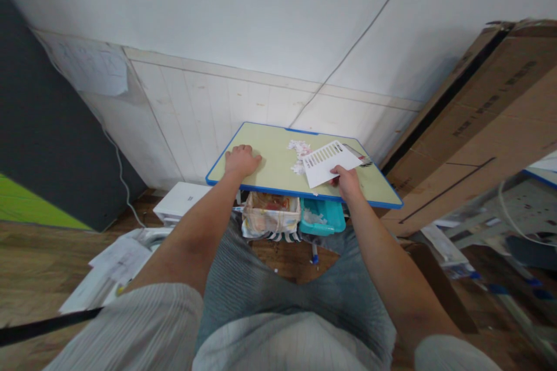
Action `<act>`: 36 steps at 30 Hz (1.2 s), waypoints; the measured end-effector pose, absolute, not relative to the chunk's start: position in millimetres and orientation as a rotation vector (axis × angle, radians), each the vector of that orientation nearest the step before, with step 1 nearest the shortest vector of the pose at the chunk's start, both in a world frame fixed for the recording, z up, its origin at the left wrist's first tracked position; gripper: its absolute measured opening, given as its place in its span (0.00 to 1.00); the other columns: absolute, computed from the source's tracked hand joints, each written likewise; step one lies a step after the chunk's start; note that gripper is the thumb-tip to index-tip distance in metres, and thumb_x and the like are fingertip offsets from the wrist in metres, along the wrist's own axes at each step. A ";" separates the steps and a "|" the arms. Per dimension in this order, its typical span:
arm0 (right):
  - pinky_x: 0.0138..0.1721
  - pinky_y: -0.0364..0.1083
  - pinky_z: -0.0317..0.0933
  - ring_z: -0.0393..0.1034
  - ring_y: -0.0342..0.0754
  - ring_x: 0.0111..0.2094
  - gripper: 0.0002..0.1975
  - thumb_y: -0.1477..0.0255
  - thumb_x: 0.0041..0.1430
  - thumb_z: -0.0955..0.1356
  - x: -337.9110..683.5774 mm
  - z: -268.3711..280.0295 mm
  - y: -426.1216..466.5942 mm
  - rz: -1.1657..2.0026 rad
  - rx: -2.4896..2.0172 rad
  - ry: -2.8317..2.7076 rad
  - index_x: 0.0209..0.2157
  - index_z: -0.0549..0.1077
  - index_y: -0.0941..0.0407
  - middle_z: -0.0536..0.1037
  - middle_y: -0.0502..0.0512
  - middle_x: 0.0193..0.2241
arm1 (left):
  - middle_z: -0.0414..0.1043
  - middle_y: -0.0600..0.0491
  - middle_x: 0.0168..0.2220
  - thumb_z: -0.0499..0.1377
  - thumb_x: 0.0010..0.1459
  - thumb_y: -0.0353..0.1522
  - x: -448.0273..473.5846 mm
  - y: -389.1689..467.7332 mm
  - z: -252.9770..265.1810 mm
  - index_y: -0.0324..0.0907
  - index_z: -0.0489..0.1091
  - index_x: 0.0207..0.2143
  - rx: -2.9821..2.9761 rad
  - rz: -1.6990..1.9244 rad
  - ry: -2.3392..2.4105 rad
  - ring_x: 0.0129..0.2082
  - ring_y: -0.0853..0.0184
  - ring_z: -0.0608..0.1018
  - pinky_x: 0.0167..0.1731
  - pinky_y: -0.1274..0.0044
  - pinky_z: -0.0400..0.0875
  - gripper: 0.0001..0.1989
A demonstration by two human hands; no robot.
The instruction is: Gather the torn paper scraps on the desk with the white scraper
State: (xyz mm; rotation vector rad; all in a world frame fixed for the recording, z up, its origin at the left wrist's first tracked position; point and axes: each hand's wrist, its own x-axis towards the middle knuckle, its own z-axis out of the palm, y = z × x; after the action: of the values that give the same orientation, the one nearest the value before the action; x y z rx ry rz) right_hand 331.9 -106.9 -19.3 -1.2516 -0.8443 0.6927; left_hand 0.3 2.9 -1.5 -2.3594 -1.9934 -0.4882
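While my right hand (347, 181) pinches the card (319, 171), I should hold it clear of scraps (298, 146) left of that grip, left hand (241, 160) spread on the table (274, 165).

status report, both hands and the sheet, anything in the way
Left hand resting palm-down on tabletop. Right hand gripping white printed sheet. Small pale scraps beside sheet, perhaps slightly in the way.
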 end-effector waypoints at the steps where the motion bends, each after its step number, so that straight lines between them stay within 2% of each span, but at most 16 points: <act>1: 0.16 0.44 0.54 0.63 0.45 0.17 0.14 0.69 0.39 0.72 332.2 -20.1 -106.6 0.692 -1.253 -0.842 0.32 0.75 0.52 0.76 0.45 0.20 | 0.73 0.31 0.75 0.54 0.77 0.45 0.4 2.8 -1.4 0.36 0.76 0.73 -2.360 -0.488 -1.992 0.75 0.39 0.73 0.73 0.50 0.67 0.32; 5: 0.15 0.44 0.54 0.62 0.45 0.17 0.15 0.69 0.38 0.71 333.8 -22.0 -105.3 0.687 -1.259 -0.827 0.33 0.75 0.52 0.75 0.44 0.20 | 0.73 0.31 0.76 0.54 0.78 0.45 0.5 2.3 -1.0 0.35 0.76 0.73 -2.352 -0.476 -2.001 0.76 0.40 0.73 0.73 0.52 0.67 0.32; 11: 0.16 0.43 0.55 0.63 0.45 0.18 0.15 0.70 0.39 0.72 333.1 -20.9 -105.3 0.679 -1.265 -0.811 0.35 0.75 0.52 0.77 0.44 0.22 | 0.73 0.32 0.76 0.54 0.78 0.45 0.4 3.4 -2.3 0.38 0.76 0.73 -2.352 -0.485 -1.999 0.76 0.40 0.73 0.73 0.52 0.67 0.31; 20: 0.16 0.43 0.55 0.63 0.45 0.18 0.10 0.71 0.40 0.72 331.7 -19.5 -105.1 0.661 -1.279 -0.797 0.30 0.75 0.52 0.77 0.46 0.20 | 0.73 0.31 0.76 0.54 0.78 0.45 1.3 0.2 1.3 0.36 0.75 0.73 -2.354 -0.475 -2.009 0.76 0.40 0.73 0.73 0.51 0.67 0.31; 24: 0.17 0.43 0.58 0.67 0.47 0.18 0.05 0.70 0.42 0.73 331.7 -20.2 -103.3 0.648 -1.291 -0.791 0.25 0.73 0.52 0.76 0.48 0.17 | 0.72 0.31 0.76 0.54 0.79 0.44 1.9 -1.0 2.1 0.35 0.75 0.73 -2.346 -0.463 -2.016 0.76 0.40 0.72 0.74 0.52 0.67 0.31; 28: 0.17 0.43 0.59 0.67 0.47 0.18 0.05 0.71 0.42 0.73 332.5 -21.7 -102.8 0.645 -1.299 -0.797 0.24 0.73 0.51 0.76 0.49 0.16 | 0.72 0.31 0.76 0.55 0.79 0.44 2.1 -0.2 1.4 0.37 0.75 0.73 -2.348 -0.466 -2.014 0.76 0.40 0.72 0.73 0.52 0.67 0.30; 36: 0.17 0.43 0.58 0.67 0.47 0.17 0.05 0.72 0.43 0.73 333.5 -24.5 -102.0 0.646 -1.294 -0.801 0.25 0.75 0.53 0.78 0.49 0.17 | 0.73 0.30 0.76 0.54 0.79 0.44 2.1 -0.7 2.3 0.32 0.75 0.73 -2.346 -0.440 -2.012 0.76 0.40 0.73 0.73 0.53 0.68 0.32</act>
State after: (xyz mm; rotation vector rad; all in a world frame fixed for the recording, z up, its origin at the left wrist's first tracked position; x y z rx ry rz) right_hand 333.5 -102.0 -24.5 -1.2936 -0.8013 0.6460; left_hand 2.1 -0.7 2.3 -2.3456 -2.0122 -0.4396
